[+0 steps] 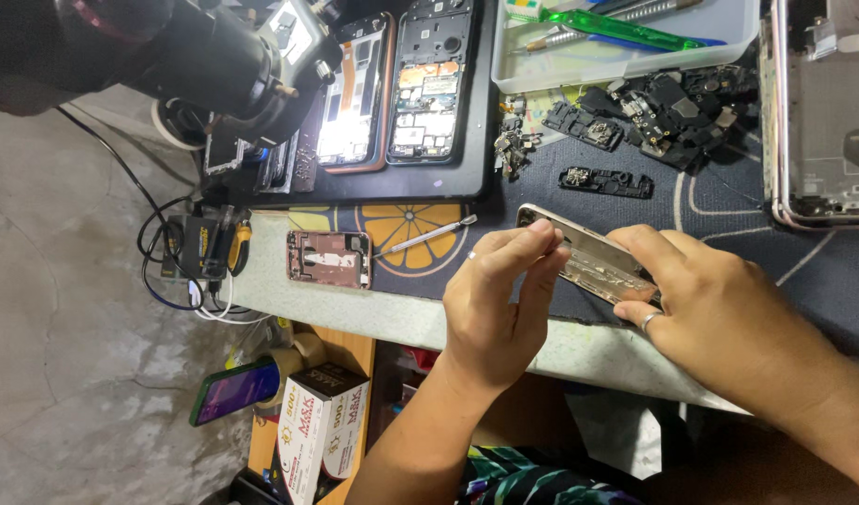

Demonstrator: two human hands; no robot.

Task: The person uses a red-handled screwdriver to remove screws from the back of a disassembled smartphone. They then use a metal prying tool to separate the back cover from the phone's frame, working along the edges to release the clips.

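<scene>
My left hand (495, 299) and my right hand (719, 318) both grip a silver phone frame (588, 257), held tilted just above the table's near edge. The left fingers pinch its upper end, and the right fingers clasp its lower end. Each hand wears a ring. Whether a small tool sits in the left fingertips is hidden. A thin metal pry tool (425, 236) lies on the orange-slice patterned mat (401, 220) just left of my left hand, beside a small pink phone back (328, 258).
Two opened phones (354, 93) (434, 84) lie on a black mat under a black microscope (195, 56). A white tray (626, 51) holds a green tool. Loose black phone parts (654, 108), another phone frame (822, 112), cables, a cardboard box (322, 421) and a phone (233, 391) below.
</scene>
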